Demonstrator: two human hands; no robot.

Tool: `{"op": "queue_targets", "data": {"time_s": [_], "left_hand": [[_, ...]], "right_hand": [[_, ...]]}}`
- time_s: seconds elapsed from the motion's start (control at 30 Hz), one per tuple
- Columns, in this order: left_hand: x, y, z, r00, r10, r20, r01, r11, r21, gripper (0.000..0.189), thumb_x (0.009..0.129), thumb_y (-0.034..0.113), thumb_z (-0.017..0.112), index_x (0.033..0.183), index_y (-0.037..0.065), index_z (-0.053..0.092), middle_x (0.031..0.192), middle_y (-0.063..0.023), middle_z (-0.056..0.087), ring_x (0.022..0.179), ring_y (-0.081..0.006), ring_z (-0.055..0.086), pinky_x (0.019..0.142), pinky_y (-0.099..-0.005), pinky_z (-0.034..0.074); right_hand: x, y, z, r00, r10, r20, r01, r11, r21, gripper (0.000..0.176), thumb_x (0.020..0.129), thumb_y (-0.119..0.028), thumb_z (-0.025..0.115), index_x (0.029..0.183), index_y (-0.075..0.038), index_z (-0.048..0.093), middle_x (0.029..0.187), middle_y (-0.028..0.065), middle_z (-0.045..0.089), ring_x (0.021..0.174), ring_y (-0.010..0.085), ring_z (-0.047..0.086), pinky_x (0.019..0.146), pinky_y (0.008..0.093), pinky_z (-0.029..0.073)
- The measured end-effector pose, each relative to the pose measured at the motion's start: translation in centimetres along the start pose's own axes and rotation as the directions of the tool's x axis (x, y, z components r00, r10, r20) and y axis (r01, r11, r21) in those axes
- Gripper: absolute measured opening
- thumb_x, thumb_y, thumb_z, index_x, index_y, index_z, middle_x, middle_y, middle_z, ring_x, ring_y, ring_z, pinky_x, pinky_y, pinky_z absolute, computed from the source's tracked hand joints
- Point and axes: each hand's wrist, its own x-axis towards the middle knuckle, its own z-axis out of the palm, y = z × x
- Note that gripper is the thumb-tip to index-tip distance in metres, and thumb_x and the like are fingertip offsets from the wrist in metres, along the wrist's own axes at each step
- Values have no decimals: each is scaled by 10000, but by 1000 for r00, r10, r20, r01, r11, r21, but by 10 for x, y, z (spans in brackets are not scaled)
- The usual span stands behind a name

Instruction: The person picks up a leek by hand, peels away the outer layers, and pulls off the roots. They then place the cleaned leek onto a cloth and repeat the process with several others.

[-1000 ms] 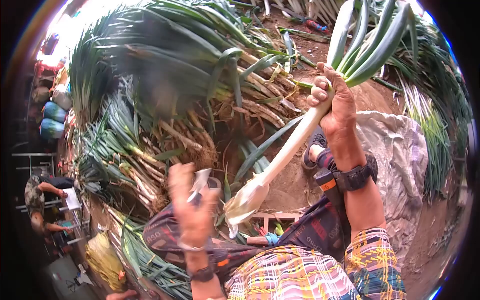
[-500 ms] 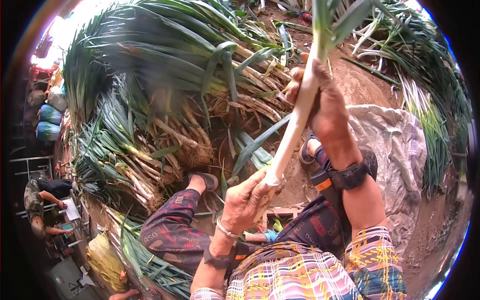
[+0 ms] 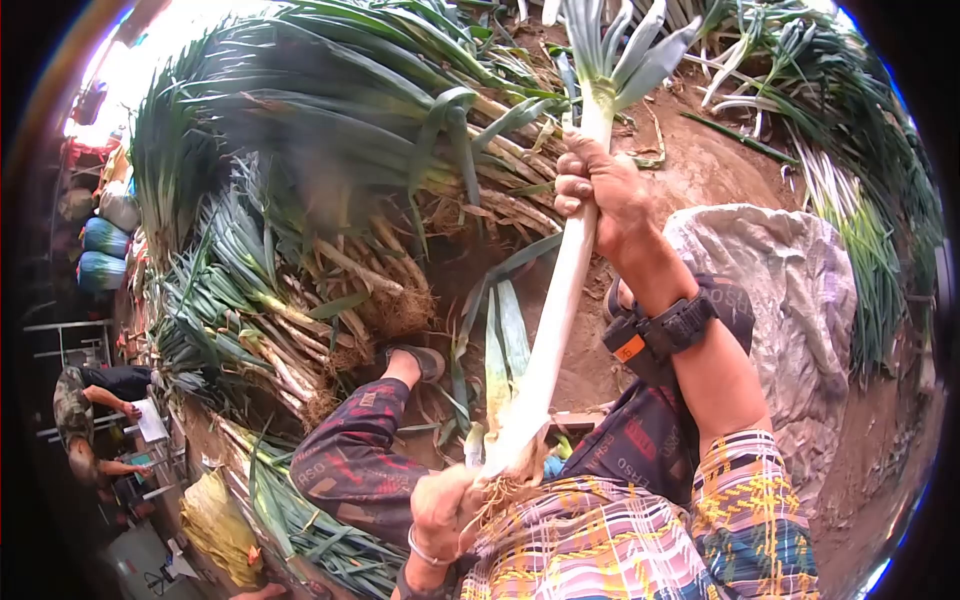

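Note:
A long leek (image 3: 556, 330) slants across the middle, its white stalk bare and its green leaves fanned out at the top. My right hand (image 3: 610, 195) is wrapped round the upper stalk, just below the leaves. Down by the root end, in front of my shirt, my left hand (image 3: 442, 508) is closed on a stripped outer leaf (image 3: 507, 345), though the grip itself is partly hidden. That leaf stands up beside the stalk, green part upward. Stringy roots (image 3: 503, 495) hang from the leek's base beside my left hand.
Big heaps of leeks (image 3: 320, 110) lie ahead and to the left, with more leeks (image 3: 845, 200) at the right. A crumpled white woven sack (image 3: 775, 290) covers ground by my right knee. At far left another person (image 3: 80, 400) holds paper, near a yellow sack (image 3: 218, 525).
My left hand has moved down and left to the root end, drawing an outer leaf along. The leek has shifted left and lower with my right hand; its roots now show.

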Motion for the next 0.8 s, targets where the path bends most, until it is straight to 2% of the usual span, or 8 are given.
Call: {"op": "queue_targets", "data": {"time_s": [0.1,0.13,0.17,0.23,0.27,0.4,0.47,0.8], "left_hand": [[-43,1,-14,999,39,-25,-38,998,52,86,769,82,602,836,32,620,675,-117,592,547,-276,547,528,-321,428],[-70,10,-31,999,-37,2,37,997,-71,111,759,41,599,862,13,629,703,-115,598,586,-273,554,580,-336,449],[-110,7,-60,955,-270,121,284,952,-115,214,863,188,598,1008,39,646,688,-90,600,553,-192,530,574,-262,479],[-110,2,-69,830,-547,109,546,755,-364,206,861,114,592,1006,-30,625,768,-69,615,632,-126,541,565,-262,468],[-96,-3,-53,734,-678,32,649,688,-325,173,754,15,607,923,3,639,764,-110,611,661,-283,564,661,-353,464],[-20,-35,-34,987,-149,58,132,962,238,666,704,164,720,1279,10,420,1324,-239,370,1156,-384,416,945,-398,372],[15,-25,-30,978,-209,0,208,974,-89,723,715,234,722,1289,-43,380,1329,-242,370,1205,-382,386,999,-398,337],[68,-27,38,991,0,135,9,997,-72,358,772,31,608,1126,18,556,951,-164,611,844,-312,599,728,-369,491]], "right_hand": [[5,8,6,999,-15,-44,11,995,-103,121,894,-134,528,855,-90,422,629,-26,428,442,75,388,379,233,358],[31,-7,-16,956,-291,-39,279,942,-188,128,904,-126,490,808,-69,428,615,-18,450,425,93,392,372,252,359],[62,-30,-54,930,-313,195,266,935,235,142,824,-59,553,955,-55,498,654,-8,450,517,65,423,444,258,390],[57,-54,-31,957,-287,-35,285,958,-39,90,863,-84,556,916,-80,485,647,-29,420,478,62,380,424,231,342],[45,-37,-13,949,-310,-48,307,949,-67,102,861,-91,564,904,-75,472,638,-24,418,473,72,377,421,235,340],[16,-20,8,937,-344,-63,343,939,-21,119,878,-159,583,900,-100,483,643,-41,385,474,50,352,418,206,327],[12,-19,5,949,-312,-46,312,950,-23,117,882,-158,578,905,-97,480,649,-40,390,477,49,356,419,206,329],[5,-13,16,961,-272,49,276,946,-170,241,846,-161,631,990,-90,451,648,-13,437,464,56,399,380,209,356]]}}
